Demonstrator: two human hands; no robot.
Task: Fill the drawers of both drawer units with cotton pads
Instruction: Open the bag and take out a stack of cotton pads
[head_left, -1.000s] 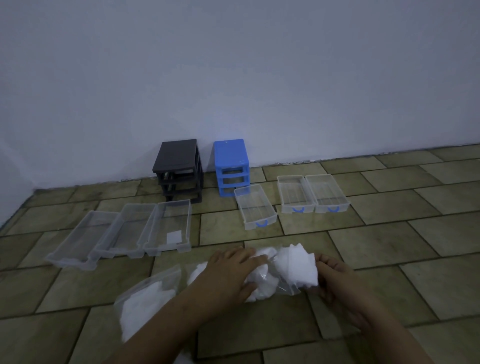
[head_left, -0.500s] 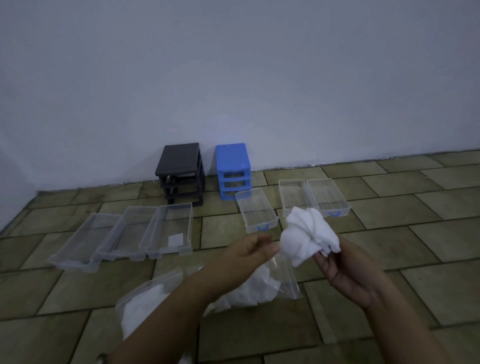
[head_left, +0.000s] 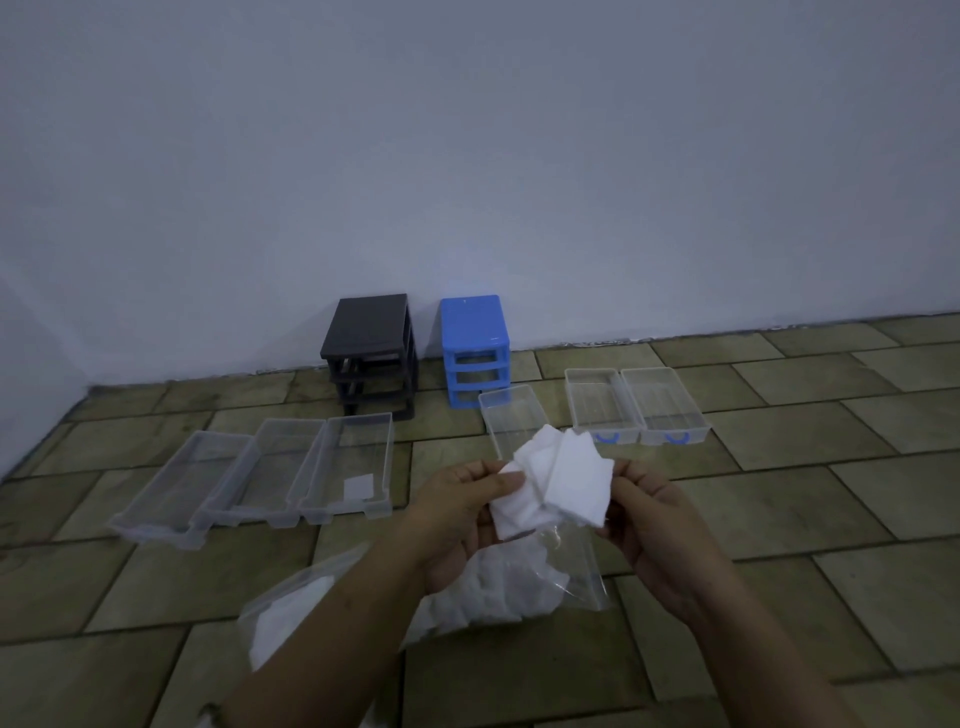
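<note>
Across the tiled floor (head_left: 779, 519), at twelve o'clock from you, a pale wall (head_left: 467, 156) closed off the far side. Against its foot stood the black drawer unit (head_left: 371, 353) at about eleven o'clock and the blue drawer unit (head_left: 475, 348) just to its right, both upright with their slots open.

At ten o'clock three large clear drawers (head_left: 260, 473) lay side by side on the floor, touching one another; the right-hand one held a single small white pad (head_left: 358, 488) near its front edge. At one o'clock two smaller clear drawers with blue handles (head_left: 636, 405) sat side by side, and a third small clear drawer (head_left: 511, 415) lay just in front of the blue unit, its near end hidden behind what you held.

Below your arms a clear plastic bag (head_left: 493, 597) of cotton pads rested on the floor at six o'clock, and a second such bag (head_left: 296, 608) lay at seven o'clock.

You held a bunch of white cotton pads (head_left: 556, 478) in the air above the bag, between both hands. Your left hand (head_left: 462, 504) pinched its left side with thumb and fingers, and your right hand (head_left: 649, 509) gripped its right edge with curled fingers.
</note>
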